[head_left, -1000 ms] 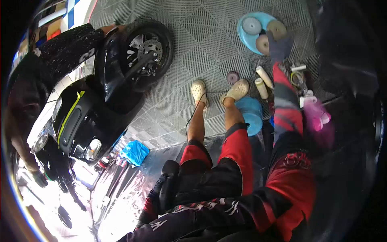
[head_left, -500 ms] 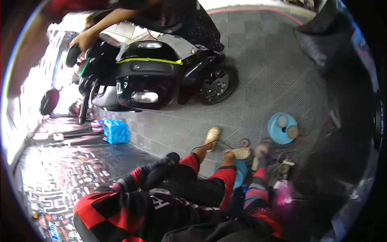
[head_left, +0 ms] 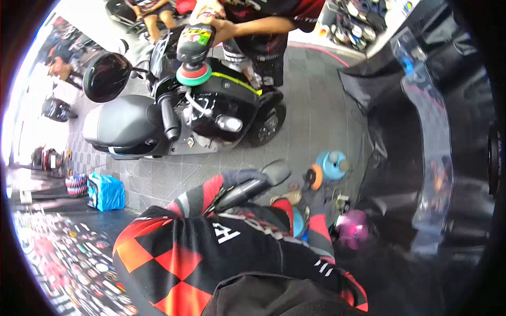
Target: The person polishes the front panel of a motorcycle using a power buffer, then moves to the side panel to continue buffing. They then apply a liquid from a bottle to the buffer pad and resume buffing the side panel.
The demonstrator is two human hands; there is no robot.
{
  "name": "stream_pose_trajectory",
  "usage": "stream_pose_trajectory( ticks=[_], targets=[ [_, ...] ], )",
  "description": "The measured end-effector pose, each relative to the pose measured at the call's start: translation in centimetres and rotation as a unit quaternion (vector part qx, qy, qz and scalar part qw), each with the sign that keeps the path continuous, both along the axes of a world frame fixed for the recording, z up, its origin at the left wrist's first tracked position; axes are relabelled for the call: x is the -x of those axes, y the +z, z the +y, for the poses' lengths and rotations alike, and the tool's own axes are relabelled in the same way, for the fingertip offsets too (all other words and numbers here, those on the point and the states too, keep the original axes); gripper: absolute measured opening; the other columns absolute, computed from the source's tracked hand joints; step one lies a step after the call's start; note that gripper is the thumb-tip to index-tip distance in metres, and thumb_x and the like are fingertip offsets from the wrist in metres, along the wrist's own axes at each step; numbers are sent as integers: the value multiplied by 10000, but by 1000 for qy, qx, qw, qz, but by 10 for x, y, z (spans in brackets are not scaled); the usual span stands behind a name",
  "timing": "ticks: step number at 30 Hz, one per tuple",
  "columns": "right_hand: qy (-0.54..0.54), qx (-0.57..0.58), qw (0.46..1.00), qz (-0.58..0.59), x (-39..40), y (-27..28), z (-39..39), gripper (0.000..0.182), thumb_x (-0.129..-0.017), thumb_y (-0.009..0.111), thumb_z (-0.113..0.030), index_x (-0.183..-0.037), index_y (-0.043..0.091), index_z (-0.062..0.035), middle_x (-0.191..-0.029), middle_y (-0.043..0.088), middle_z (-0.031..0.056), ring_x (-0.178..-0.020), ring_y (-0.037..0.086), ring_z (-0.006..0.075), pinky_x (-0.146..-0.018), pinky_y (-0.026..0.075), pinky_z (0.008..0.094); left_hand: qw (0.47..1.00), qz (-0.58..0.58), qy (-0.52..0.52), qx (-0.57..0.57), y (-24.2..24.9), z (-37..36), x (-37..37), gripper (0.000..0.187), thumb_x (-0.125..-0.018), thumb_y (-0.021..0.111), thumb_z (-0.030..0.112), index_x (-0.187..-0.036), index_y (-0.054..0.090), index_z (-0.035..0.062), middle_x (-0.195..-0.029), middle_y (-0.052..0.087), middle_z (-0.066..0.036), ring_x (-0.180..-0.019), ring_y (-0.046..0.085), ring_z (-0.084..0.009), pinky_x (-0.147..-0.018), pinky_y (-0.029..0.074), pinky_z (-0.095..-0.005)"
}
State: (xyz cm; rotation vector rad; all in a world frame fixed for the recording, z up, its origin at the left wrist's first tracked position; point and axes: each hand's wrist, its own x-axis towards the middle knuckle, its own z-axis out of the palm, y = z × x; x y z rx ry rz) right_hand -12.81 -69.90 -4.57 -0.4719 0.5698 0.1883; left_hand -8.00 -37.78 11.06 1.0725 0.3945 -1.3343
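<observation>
My left hand (head_left: 242, 179), in a dark glove, is closed on a long dark power tool (head_left: 275, 173) with a rounded end, held across my front. Lower right of it, my right hand (head_left: 315, 199) is blurred and dark-gloved, with its fingers at an orange ring-shaped pad (head_left: 316, 177). Just beyond the pad, a light-blue round holder (head_left: 332, 165) stands on the floor with a darker round piece on it. Part of another blue round thing (head_left: 298, 221) shows between my arms.
A black scooter (head_left: 211, 113) with a yellow-green stripe stands ahead. Over it, another person's hand (head_left: 224, 30) grips a polisher (head_left: 194, 45) with a green-edged pad. A blue bag (head_left: 107, 192) lies left, a pink blurred item (head_left: 352, 229) right, beside black sheeting (head_left: 390, 210).
The view has shifted and tilted, with more of the scooter's seat showing. My left hand and its tool are raised farther forward. The other person's polisher now shows clearly above the scooter.
</observation>
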Motion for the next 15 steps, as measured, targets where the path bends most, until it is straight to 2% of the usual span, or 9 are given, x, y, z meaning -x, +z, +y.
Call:
stream_pose_trajectory(
  ticks=[1, 2, 3, 5, 6, 8, 11, 12, 15],
  targets=[
    [-3, -85, 996, -27, -3, 38, 28, 458, -963, 441, -362, -1313, 529, -80, -1242, 606, 77, -1024, 619, 203, -784, 525, 375, 996, 23, 9, 88, -4, 7, 1, 461, -813, 692, 447, -1035, 653, 45, -782, 678, -84, -601, 652, -180, -535, 547, -300],
    [107, -312, 924, -196, 3, -6, 41, 445, -949, 459, -359, -1295, 541, -91, -1273, 595, 74, -1064, 615, 234, -866, 520, 417, 991, 43, -16, 127, 0, 16, 0, 482, -806, 696, 438, -1048, 641, 25, -794, 678, -101, -614, 659, -196, -546, 555, -308],
    [-4, -84, 994, -68, -1, 68, 96, 474, -960, 484, -376, -1333, 504, -84, -1315, 571, 87, -1181, 566, 262, -1015, 468, 391, 984, 60, -40, 165, 5, 26, -2, 505, -799, 699, 430, -1061, 629, 4, -805, 679, -119, -627, 666, -212, -558, 563, -316],
    [-27, -109, 977, -182, 10, 108, 139, 453, -969, 498, -330, -1341, 496, -73, -1333, 555, 86, -1204, 551, 236, -1040, 447, 378, 958, 21, -47, 280, 7, 47, 7, 548, -792, 707, 418, -1093, 599, -26, -841, 674, -167, -639, 668, -245, -574, 569, -327],
    [-39, -102, 977, -181, 15, 121, 146, 453, -969, 498, -330, -1341, 496, -73, -1333, 555, 86, -1204, 551, 236, -1040, 447, 378, 940, 15, -52, 338, 9, 57, 7, 585, -774, 732, 405, -1112, 576, -46, -859, 665, -192, -659, 670, -270, -595, 575, -343],
    [-32, 101, 971, -213, 15, 144, 158, 453, -980, 492, -276, -1373, 463, -53, -1361, 531, 87, -1240, 520, 223, -1062, 423, 374, 928, 15, -77, 363, 19, 74, 9, 605, -767, 739, 406, -1128, 567, -48, -851, 660, -187, -660, 669, -274, -601, 575, -346],
    [-47, 87, 976, -192, 17, 207, 168, 467, -980, 494, -215, -1404, 420, -34, -1397, 489, 96, -1271, 489, 232, -1078, 404, 390, 908, -3, -117, 402, 49, 85, 6, 653, -732, 783, 374, -1171, 546, -48, -850, 654, -171, -717, 672, -281, -640, 577, -353],
    [-35, 107, 962, -247, 19, 231, 170, 465, -986, 479, -160, -1419, 389, -16, -1413, 461, 107, -1289, 468, 237, -1067, 416, 391, 913, -24, -111, 393, 55, 86, 7, 665, -714, 806, 347, -1182, 541, -45, -890, 657, -167, -755, 672, -271, -665, 572, -350],
    [-1, 171, 937, -304, 19, 263, 157, 472, -981, 485, -146, -1419, 382, -3, -1424, 440, 117, -1274, 483, 234, -1055, 430, 386, 924, -91, -84, 363, 78, 84, 10, 663, -668, 860, 271, -1173, 556, -32, -1021, 656, -152, -854, 665, -233, -724, 548, -340]
  ],
)
